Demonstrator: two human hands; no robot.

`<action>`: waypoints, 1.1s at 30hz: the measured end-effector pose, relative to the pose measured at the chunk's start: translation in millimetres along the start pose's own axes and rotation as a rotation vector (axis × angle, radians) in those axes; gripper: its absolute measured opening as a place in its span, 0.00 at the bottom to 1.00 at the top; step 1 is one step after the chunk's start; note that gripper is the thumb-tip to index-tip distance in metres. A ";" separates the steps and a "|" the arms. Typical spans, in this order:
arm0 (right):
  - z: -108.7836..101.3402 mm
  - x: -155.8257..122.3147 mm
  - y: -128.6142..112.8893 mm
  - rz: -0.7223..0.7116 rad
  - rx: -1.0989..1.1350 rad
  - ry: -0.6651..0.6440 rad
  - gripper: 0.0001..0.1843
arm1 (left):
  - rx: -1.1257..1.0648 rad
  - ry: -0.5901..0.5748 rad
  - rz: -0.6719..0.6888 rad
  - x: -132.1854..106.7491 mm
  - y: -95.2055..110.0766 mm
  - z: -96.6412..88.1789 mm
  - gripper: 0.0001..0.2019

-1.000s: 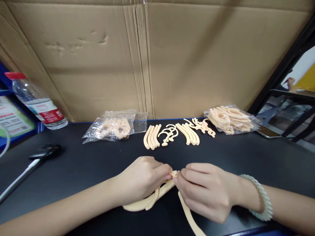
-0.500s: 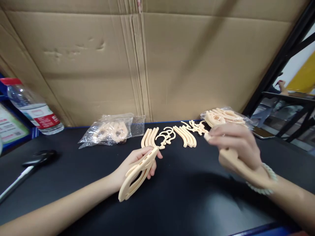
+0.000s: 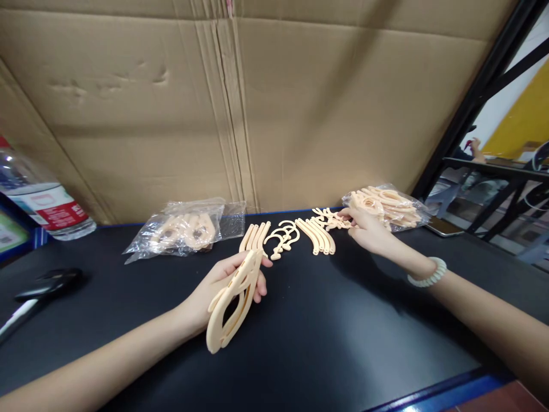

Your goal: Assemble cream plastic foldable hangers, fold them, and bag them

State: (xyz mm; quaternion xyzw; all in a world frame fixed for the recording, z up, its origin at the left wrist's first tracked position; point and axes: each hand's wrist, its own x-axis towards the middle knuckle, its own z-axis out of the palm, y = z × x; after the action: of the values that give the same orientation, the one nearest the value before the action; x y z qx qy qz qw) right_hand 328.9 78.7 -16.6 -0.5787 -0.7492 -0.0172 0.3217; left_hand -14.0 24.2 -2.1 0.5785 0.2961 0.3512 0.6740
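Observation:
My left hand point(image 3: 223, 283) is closed round a folded set of cream plastic hanger arms point(image 3: 234, 303), held just above the black table point(image 3: 326, 337). My right hand point(image 3: 364, 230) reaches to the far right, its fingers pinched on a small cream connector piece point(image 3: 332, 218) in a little pile beside a clear bag of parts point(image 3: 388, 206). Between the hands lie curved cream arms point(image 3: 254, 236), cream hooks point(image 3: 281, 237) and more curved arms point(image 3: 317, 234), laid in a row.
A second clear bag of parts point(image 3: 184, 232) lies at the back left. A water bottle point(image 3: 38, 200) and a black tool point(image 3: 47, 283) are at the far left. A cardboard wall point(image 3: 257, 103) stands behind the table; a black metal frame point(image 3: 476, 97) rises at right.
The hands, joined on the hanger near the front edge, have parted. The left hand lifted the folded arms; the right hand travelled back right to the small parts pile.

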 end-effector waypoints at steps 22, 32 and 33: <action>-5.9 -9.5 -40.4 -0.365 -0.117 0.013 0.16 | -0.102 0.229 -0.016 0.8 3.2 4.1 0.06; -7.1 -57.6 -131.7 -0.975 0.004 -0.253 0.15 | -0.100 0.229 0.019 2.8 0.9 10.0 0.13; -5.7 -58.0 -131.6 -0.974 -0.003 -0.247 0.14 | -0.112 0.237 0.022 2.7 0.8 10.6 0.14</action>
State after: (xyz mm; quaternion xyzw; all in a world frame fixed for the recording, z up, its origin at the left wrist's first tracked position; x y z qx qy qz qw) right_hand 223.1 -16.6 4.5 -0.1601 -0.9648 -0.0976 0.1845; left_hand -4.0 20.4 0.3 0.4979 0.3473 0.4403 0.6616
